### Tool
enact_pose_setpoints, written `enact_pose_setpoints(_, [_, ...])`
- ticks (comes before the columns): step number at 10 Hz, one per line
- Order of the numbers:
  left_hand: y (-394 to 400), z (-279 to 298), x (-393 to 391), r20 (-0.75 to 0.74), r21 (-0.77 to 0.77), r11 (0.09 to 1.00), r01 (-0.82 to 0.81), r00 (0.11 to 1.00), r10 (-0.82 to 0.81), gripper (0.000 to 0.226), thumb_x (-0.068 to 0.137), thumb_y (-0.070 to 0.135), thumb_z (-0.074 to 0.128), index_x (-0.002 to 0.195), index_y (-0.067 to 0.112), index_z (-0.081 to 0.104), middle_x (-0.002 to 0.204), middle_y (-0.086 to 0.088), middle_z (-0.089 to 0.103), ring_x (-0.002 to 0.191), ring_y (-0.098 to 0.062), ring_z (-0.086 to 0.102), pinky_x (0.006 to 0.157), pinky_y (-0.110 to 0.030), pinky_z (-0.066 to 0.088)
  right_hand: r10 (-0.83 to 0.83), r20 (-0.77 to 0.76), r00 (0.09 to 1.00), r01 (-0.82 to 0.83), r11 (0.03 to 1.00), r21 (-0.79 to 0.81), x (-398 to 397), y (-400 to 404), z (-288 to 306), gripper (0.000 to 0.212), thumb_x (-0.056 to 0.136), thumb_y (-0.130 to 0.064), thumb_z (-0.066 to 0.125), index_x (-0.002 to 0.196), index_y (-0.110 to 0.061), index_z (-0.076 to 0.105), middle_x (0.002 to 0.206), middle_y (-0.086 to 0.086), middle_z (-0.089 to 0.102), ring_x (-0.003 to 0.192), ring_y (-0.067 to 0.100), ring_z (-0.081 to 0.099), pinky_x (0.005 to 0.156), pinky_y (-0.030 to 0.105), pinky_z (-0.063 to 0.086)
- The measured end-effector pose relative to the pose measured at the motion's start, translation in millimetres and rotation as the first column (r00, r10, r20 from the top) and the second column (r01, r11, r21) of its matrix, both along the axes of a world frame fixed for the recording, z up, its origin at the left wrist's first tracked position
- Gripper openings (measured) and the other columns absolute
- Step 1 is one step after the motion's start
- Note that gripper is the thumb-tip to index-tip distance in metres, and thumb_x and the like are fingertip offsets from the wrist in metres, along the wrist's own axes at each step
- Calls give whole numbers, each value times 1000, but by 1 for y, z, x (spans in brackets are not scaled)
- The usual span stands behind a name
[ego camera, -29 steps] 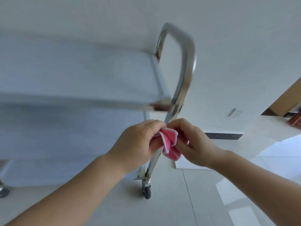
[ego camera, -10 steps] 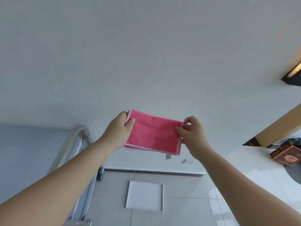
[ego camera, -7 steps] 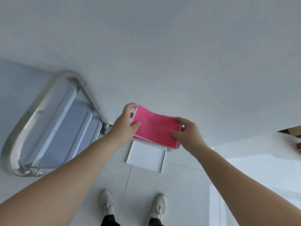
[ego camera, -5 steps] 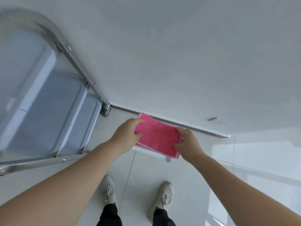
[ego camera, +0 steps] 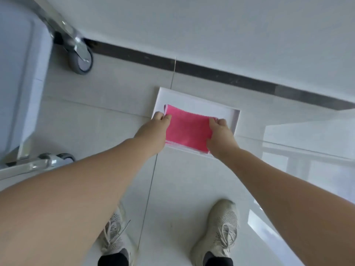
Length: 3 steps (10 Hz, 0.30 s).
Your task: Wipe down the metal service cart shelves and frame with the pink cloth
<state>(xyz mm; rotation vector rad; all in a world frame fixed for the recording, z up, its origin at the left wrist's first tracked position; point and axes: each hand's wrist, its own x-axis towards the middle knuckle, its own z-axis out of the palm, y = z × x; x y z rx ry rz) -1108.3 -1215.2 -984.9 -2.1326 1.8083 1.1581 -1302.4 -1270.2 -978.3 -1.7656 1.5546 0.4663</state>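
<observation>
The folded pink cloth is stretched flat between both hands, low over a white tray on the floor. My left hand pinches its left edge and my right hand grips its right edge. Whether the cloth touches the tray I cannot tell. The metal service cart stands at the left, blurred, with its shelf, a shiny frame tube and a grey caster wheel showing.
Pale floor tiles run under me, with my two light sneakers at the bottom. A white wall with a dark baseboard lies just beyond the tray. A second cart wheel sits at the left.
The hands left the cart frame, unfolded the cloth flat, then lowered it from chest height toward the floor tray. My view tipped from the wall down to the floor.
</observation>
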Motion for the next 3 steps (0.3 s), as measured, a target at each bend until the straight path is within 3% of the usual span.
enact_pose_setpoints(1, [-9,-56,-3,48,4,999,38,998,-38,65,83,-2,49,140,14,24,133,-12,30,91,-34,54,71,-36,43,34,-57,998,-35,999,-10,-2,-4,-57,72,84,2,45,148,-15,15,144,14,17,103,35,54,91,34,45])
enact_pose_setpoints(2, [-13,-86,-7,121,26,1000,15,992,-18,58,83,5,47,137,17,28,143,-11,22,115,-34,42,87,-40,41,123,-121,985,-131,989,-67,-10,-6,-87,67,84,2,46,144,-17,22,151,16,1,117,39,45,91,41,45])
enact_pose_setpoints(3, [-12,-101,-14,227,58,956,286,929,-292,61,82,9,45,140,14,30,154,-12,4,140,-31,6,112,-41,16,391,-184,902,-410,909,-81,-19,-1,-104,59,89,-7,47,143,-19,28,157,10,-9,142,33,6,112,45,25])
